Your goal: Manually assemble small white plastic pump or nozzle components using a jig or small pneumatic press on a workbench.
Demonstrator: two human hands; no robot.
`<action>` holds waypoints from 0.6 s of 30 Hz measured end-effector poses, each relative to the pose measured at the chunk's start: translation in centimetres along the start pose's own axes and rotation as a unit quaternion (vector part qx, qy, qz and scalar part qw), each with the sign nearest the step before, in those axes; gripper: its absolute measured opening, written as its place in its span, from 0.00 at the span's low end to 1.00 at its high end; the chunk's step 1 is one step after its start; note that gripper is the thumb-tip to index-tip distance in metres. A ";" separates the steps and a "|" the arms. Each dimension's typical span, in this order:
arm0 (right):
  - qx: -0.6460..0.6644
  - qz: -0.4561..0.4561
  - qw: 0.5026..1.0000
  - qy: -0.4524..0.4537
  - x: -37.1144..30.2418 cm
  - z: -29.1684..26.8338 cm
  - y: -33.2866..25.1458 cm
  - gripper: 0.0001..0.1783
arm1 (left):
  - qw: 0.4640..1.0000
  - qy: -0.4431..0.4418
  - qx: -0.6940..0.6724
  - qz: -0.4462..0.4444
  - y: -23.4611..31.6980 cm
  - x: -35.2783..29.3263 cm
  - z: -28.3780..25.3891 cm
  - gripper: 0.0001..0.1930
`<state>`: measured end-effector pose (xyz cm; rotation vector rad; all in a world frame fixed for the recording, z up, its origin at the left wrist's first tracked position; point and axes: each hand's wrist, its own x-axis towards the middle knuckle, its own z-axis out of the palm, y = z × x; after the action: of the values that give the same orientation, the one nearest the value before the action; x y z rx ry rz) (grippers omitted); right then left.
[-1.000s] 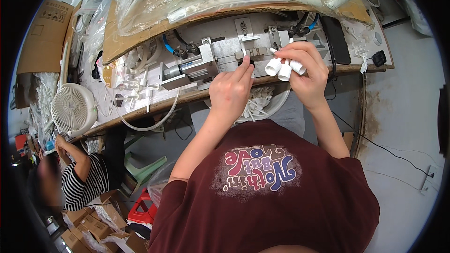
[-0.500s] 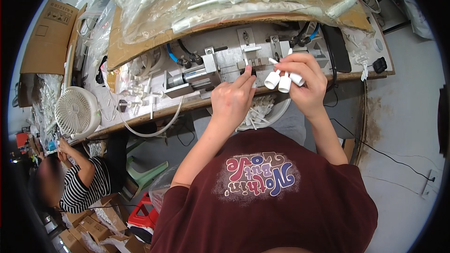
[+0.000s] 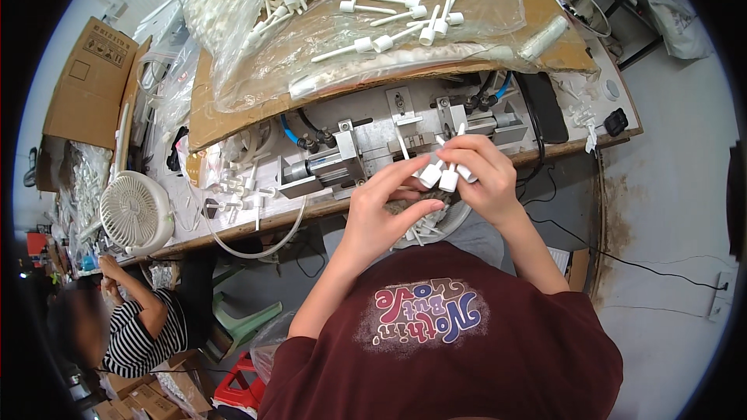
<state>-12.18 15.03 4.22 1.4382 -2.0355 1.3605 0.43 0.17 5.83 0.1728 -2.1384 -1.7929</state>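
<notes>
My right hand pinches a small bunch of white plastic caps with thin stems, cap ends toward me. Close by on the left, my left hand has its thumb and fingers apart, fingertips beside the leftmost cap; whether they touch it I cannot tell. Just beyond both hands is a metal clamping fixture with an air cylinder on its left side. A white stem leans at the fixture's middle. Below my hands, a white tub with loose stemmed caps is partly hidden.
A cardboard sheet above the fixture carries a plastic bag and many white stemmed caps. To the left are a white fan and a looped clear hose. A black phone-like slab lies right. A co-worker sits lower left.
My left hand has drawn back from the fixture toward me and spread its thumb and fingers by the caps. My right hand has moved slightly nearer and left, still holding the bunch.
</notes>
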 end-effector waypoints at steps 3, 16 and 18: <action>0.007 -0.035 0.999 -0.016 0.1 0.6 -0.3 0.19 | 0.997 -0.016 0.036 0.063 0.1 -0.3 -0.6 0.20; -0.017 0.026 0.998 0.056 0.4 0.7 -0.6 0.17 | 0.901 0.065 0.373 0.212 -3.7 -0.6 -0.2 0.14; 0.010 0.052 0.996 0.072 0.1 1.0 -0.4 0.15 | 0.892 0.059 0.406 0.192 -5.1 -0.5 0.1 0.14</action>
<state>-11.61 14.11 3.95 1.2203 -2.0333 1.4849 0.28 -0.58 0.80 0.0448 -2.4763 -0.5874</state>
